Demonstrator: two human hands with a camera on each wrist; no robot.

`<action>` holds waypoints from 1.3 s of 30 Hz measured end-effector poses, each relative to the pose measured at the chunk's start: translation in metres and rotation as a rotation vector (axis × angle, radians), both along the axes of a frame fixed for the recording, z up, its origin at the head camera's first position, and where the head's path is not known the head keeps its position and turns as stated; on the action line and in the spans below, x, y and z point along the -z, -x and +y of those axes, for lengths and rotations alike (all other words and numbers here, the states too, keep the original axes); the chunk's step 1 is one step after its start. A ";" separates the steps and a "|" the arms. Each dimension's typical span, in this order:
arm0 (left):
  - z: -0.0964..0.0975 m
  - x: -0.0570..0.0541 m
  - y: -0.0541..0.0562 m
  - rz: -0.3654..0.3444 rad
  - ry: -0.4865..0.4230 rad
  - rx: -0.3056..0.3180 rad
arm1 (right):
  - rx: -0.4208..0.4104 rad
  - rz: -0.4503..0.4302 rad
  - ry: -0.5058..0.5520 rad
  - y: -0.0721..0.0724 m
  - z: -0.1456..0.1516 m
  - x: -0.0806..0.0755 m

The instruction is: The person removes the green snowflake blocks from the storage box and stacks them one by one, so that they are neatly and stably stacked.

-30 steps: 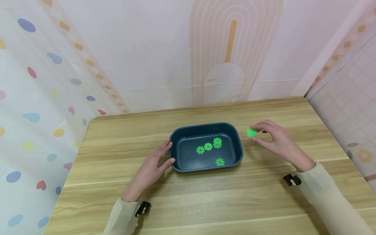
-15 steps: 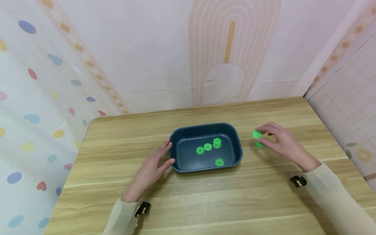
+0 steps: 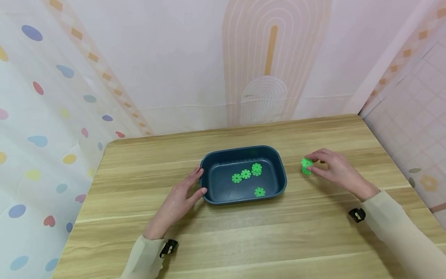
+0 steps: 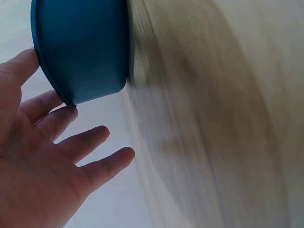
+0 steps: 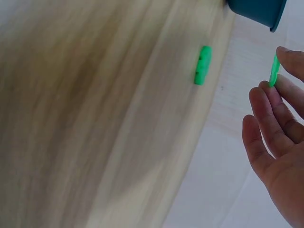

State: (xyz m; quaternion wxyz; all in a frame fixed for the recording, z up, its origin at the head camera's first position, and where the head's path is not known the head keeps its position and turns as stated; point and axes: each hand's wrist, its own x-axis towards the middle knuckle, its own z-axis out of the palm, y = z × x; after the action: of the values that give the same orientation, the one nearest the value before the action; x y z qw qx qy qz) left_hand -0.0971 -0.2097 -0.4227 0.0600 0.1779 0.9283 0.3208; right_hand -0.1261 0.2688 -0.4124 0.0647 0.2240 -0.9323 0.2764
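Note:
My right hand (image 3: 332,169) pinches a green notched disc (image 3: 307,162) between thumb and fingertips, right of the dark blue basin (image 3: 240,201). In the right wrist view this held disc (image 5: 274,70) is seen edge-on, apart from another green disc (image 5: 203,65) on the table. That lower disc (image 3: 306,171) is partly covered by the held one in the head view. My left hand (image 3: 178,201) rests its thumb and fingertips at the basin's left rim. In the left wrist view its other fingers (image 4: 111,164) reach out straight beside the basin wall (image 4: 83,52).
Inside the basin lie several green notched discs (image 3: 246,174), some overlapping, one near the front wall (image 3: 259,192). The wooden table (image 3: 244,236) ends at the back against a patterned curtain (image 3: 174,66). Both wrists carry small black devices (image 3: 357,215).
My right hand has moved right, away from the basin, then slightly down, bringing the pinched disc over the one on the table. The left hand stays at the rim.

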 end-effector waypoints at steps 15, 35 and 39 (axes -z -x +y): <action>0.000 0.000 0.001 0.005 -0.011 0.004 | 0.005 -0.124 -0.015 0.005 0.007 0.009; -0.001 0.002 0.000 0.002 -0.021 0.006 | 0.012 -0.229 -0.074 0.013 0.008 0.015; -0.001 0.003 0.001 0.001 -0.019 0.005 | 0.011 -0.229 -0.075 0.013 0.007 0.015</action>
State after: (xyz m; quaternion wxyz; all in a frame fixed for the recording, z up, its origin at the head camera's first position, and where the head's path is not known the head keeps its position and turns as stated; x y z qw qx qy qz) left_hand -0.0978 -0.2108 -0.4256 0.0586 0.1811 0.9248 0.3294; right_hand -0.1389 0.2758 -0.4278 -0.0492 0.1881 -0.9445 0.2647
